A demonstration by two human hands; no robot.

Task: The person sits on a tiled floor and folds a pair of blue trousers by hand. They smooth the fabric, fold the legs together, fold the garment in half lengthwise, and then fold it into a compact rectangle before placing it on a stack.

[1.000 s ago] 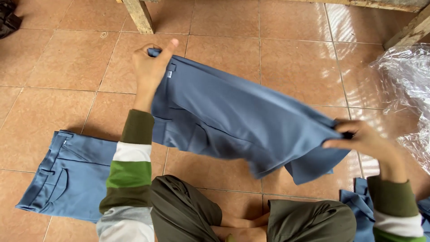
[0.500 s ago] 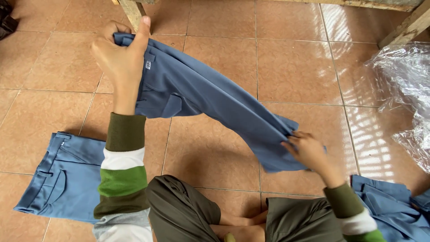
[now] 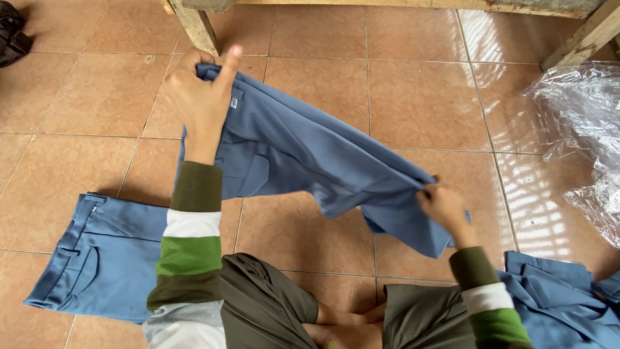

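While left hand [image 3: 200, 97] grips the waistband and right hand [image 3: 442, 205] pinches the leg end, blue trousers [image 3: 310, 155] hang stretched above the floor [image 3: 426, 97] | one pair [image 3: 97, 255] laid flat at left | heap [image 3: 555, 297] at right unfolded.

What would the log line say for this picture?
left hand: grips waistband of blue trousers | right hand: grips their leg end | trousers: held above tiled floor

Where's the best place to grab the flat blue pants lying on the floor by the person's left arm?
Probably the waistband of the folded blue fabric trousers lying flat on the tiled floor. It is the thick, stiff edge at their left end, free of the person's sleeve, so come from the left and pinch both corners.
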